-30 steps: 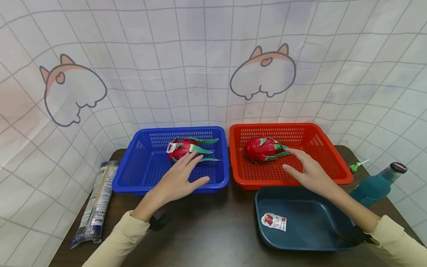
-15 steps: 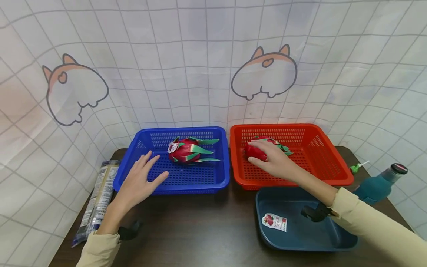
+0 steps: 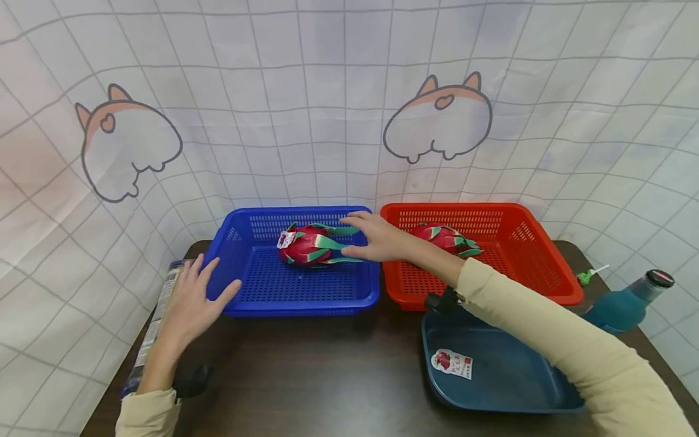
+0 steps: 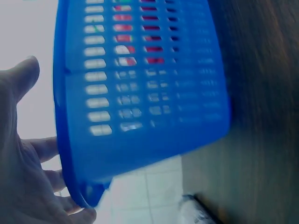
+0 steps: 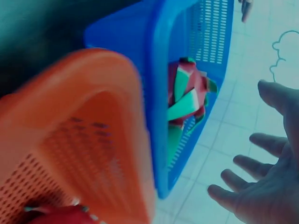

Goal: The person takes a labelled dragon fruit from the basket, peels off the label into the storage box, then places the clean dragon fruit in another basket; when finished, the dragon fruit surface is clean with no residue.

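In the head view a dragon fruit with a white sticker lies in the blue basket. My right hand hovers at that basket's right rim, fingers spread toward the fruit's green leaf tips; the right wrist view shows the hand apart from the fruit. Another dragon fruit lies in the red basket, partly hidden behind my right forearm. My left hand is over the blue basket's left front corner with fingers spread, holding nothing. Whether it touches the rim I cannot tell.
A dark blue tray with a paper label sits in front of the red basket. At the right stand a teal bottle and a green lollipop. A long plastic-wrapped package lies at the left edge.
My right hand has moved left from over the red basket to the blue basket's right rim. My left hand has drawn back leftward from the dragon fruit to the blue basket's corner.
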### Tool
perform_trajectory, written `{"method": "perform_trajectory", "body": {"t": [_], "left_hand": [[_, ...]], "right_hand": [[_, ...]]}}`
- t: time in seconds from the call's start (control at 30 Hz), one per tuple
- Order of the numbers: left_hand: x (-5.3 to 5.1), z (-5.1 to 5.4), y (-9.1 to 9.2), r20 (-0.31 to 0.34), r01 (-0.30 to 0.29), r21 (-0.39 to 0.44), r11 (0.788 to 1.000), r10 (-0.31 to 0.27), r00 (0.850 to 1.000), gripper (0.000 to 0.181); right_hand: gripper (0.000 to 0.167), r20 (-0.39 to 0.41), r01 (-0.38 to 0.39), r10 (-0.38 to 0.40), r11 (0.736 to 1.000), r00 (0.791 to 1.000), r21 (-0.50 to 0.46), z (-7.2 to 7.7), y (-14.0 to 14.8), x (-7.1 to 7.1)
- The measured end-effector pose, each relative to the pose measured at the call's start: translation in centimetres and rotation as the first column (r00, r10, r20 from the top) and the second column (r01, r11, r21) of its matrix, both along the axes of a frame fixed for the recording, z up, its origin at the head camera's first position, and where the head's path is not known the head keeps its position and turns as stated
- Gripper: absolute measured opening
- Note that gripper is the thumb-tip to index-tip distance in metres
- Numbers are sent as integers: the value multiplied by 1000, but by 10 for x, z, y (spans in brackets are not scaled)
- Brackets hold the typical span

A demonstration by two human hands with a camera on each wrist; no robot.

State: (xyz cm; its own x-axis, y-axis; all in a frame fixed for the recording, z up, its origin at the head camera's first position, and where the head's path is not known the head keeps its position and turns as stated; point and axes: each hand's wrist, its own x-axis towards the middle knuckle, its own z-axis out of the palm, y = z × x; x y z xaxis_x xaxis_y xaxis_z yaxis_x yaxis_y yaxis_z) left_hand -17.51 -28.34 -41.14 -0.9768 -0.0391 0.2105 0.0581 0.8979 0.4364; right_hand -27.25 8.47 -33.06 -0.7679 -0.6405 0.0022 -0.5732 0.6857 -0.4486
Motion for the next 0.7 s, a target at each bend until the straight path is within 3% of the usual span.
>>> {"method": "perform_trajectory", "body": {"t": [0.27,0.43,0.57,0.7], "left_hand": [[4,-11,-21,47,-2,117,993,-3,999,94],[3,-17,-24,39,-2,138,990,-4,999,94],[4,-20,-24,40,-21,140,990,16,999,95],[4,-20,-25,58,-21,150,988,12,998,96]], "right_hand": [[64,39,-114,112,992,993,52,-1,-45,-41],[62,65,-163,158,984,985,71,-8,-67,-66],[61,106,-162,155,985,982,60,-14,-83,-79],[59,173,-105,96,994,980,42,-22,-94,-85]]}}
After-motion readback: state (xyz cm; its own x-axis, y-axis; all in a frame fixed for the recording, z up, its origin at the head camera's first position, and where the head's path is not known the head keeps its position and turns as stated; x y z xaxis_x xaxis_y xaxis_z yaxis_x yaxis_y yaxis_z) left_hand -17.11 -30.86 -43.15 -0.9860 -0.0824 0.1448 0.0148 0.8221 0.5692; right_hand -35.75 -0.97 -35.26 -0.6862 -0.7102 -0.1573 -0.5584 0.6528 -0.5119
